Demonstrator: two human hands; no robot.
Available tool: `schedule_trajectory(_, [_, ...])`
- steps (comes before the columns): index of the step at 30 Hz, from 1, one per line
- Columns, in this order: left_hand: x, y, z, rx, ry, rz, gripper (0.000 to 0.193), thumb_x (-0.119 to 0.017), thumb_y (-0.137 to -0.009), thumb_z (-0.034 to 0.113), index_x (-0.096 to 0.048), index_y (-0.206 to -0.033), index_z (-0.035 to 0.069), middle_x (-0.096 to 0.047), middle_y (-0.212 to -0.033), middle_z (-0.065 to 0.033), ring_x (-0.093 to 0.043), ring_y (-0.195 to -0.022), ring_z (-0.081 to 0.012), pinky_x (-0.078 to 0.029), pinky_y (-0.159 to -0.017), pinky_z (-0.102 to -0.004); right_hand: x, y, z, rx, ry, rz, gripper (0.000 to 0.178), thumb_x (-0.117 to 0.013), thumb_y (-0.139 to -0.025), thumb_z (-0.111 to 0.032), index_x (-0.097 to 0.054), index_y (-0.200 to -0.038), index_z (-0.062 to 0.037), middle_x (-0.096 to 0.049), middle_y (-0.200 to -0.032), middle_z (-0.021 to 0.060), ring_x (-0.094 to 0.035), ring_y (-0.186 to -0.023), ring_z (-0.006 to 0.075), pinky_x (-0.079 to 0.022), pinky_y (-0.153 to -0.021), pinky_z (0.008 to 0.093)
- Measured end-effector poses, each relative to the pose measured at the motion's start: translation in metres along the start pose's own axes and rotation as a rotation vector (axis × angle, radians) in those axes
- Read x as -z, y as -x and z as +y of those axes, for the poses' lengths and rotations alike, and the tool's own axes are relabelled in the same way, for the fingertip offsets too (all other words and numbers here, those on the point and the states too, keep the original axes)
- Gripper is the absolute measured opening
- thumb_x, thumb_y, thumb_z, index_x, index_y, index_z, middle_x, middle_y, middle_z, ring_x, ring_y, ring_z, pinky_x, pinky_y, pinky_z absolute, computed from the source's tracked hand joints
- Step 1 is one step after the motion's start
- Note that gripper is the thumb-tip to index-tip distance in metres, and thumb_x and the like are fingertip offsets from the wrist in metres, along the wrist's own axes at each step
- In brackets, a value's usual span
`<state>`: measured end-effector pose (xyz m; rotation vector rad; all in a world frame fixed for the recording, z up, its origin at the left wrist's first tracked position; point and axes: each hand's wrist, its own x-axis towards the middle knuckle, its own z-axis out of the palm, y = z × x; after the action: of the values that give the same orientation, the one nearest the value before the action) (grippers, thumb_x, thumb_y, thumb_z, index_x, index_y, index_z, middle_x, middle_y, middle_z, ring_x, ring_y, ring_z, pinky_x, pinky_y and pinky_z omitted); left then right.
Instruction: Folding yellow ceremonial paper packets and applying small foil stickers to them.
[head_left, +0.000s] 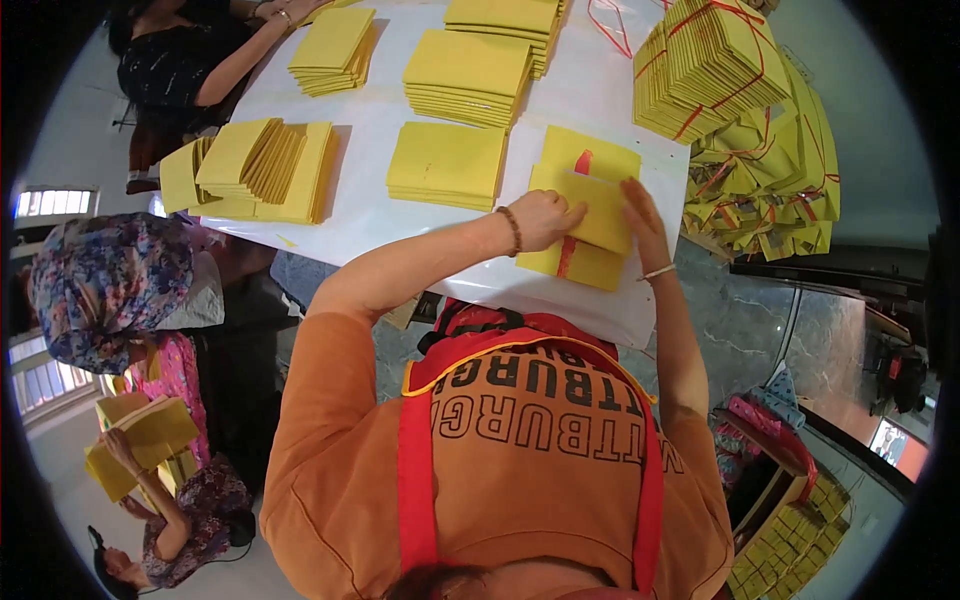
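Observation:
On the white table [370,100], a small yellow folded paper packet [603,212] lies across a larger yellow paper piece [600,150] with a red strip showing above and below it. My left hand [548,217] is closed at the packet's left side, fingers curled against it; the tips are partly hidden. Along the packet's right edge, my right hand [645,218] has its fingers stretched out, touching the edge. A neat stack of yellow packets [447,163] sits just left of my left hand.
More yellow stacks [465,75] lie farther back and leftward. A tall bundle tied with red string [705,65] stands at the far right, above other bundles [760,185]. Another person's arm [245,60] rests at the far left; a seated person [170,510] holds yellow paper [140,445].

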<state>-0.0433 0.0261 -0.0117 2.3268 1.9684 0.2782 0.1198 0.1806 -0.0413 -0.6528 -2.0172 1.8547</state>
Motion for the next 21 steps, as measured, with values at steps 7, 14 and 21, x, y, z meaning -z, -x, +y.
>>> schedule_trajectory(7, [0.014, -0.015, 0.014, 0.158, -0.096, -0.006, 0.041, -0.057, -0.071, 0.015, -0.055, -0.111, 0.009, -0.058, -0.079, -0.0083, -0.058, -0.071, -0.0230, -0.048, -0.062, -0.0354, 0.003, 0.022, 0.000, 0.003, -0.100, 0.299, 0.041, -0.052, -0.089, -0.009, -0.043, -0.128, -0.0002, -0.046, -0.129, 0.0116, -0.044, -0.118, 0.0180, -0.037, -0.097, 0.0296])
schedule_trajectory(14, [0.076, 0.083, -0.060, 0.330, -0.360, 0.494, 0.042, -0.053, -0.072, 0.009, -0.056, -0.114, 0.012, -0.057, -0.106, -0.0080, -0.055, -0.098, -0.0246, -0.043, -0.079, -0.0357, -0.008, 0.039, 0.009, 0.065, -0.100, 0.447, 0.035, -0.053, -0.089, -0.011, -0.049, -0.122, -0.0021, -0.051, -0.123, 0.0100, -0.048, -0.114, 0.0173, -0.040, -0.093, 0.0311])
schedule_trajectory(21, [0.022, 0.120, -0.081, 0.431, -0.288, 0.272, 0.042, -0.053, -0.074, 0.008, -0.053, -0.115, 0.015, -0.055, -0.102, -0.0028, -0.051, -0.098, -0.0203, -0.039, -0.080, -0.0339, -0.024, 0.039, -0.008, 0.264, 0.440, 0.348, 0.028, -0.058, -0.082, -0.009, -0.059, -0.110, -0.0054, -0.057, -0.113, 0.0105, -0.050, -0.109, 0.0252, -0.038, -0.093, 0.0345])
